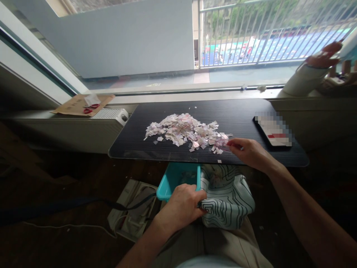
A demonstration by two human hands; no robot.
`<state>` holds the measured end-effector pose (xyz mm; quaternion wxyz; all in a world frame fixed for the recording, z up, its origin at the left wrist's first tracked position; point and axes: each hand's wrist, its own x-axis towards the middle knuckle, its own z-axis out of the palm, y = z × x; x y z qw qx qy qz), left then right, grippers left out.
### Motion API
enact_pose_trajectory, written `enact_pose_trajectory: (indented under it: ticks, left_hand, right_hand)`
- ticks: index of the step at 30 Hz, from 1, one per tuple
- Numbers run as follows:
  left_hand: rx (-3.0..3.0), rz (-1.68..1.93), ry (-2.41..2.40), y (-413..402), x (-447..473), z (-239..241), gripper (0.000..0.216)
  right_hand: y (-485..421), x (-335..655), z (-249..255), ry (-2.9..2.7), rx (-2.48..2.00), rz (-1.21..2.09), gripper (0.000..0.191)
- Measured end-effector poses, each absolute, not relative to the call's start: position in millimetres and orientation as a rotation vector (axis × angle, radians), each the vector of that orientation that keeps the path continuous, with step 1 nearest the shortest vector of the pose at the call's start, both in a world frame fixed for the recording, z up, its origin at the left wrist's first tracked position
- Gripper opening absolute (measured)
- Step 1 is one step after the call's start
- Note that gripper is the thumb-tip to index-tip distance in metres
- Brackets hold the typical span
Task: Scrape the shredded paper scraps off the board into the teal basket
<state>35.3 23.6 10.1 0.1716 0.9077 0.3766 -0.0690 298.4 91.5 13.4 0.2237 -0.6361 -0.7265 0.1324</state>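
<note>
A loose pile of small whitish-pink paper scraps (181,128) lies on a dark wood-grain board (131,126). My right hand (248,150) reaches to the right end of the pile, its thumb and finger pinched at a pinkish scrap (221,141). Below the board's front edge, my left hand (182,204) is closed where the rims of a turquoise plastic bin (169,182) and a pale cloth bag with black wavy lines (228,208) meet. Its curled fingers partly hide what they grip. Some scraps show dimly inside the bin and the bag.
A phone-like slab (273,130), partly blurred out, lies on the board's right. Red-handled scissors (90,108) rest on a brown envelope (75,104) by a white radiator (111,114). An open box with a cable (136,212) sits on the floor. A jointed model hand (315,67) stands at the window.
</note>
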Motion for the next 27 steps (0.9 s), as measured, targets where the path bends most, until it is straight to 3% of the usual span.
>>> enact_pose_trajectory:
  ticks: [27]
  left_hand:
    - [2.586, -0.196, 1.045, 24, 41, 10, 0.017]
  right_hand:
    - [56, 317, 11, -1.943, -1.71, 0.607, 0.026]
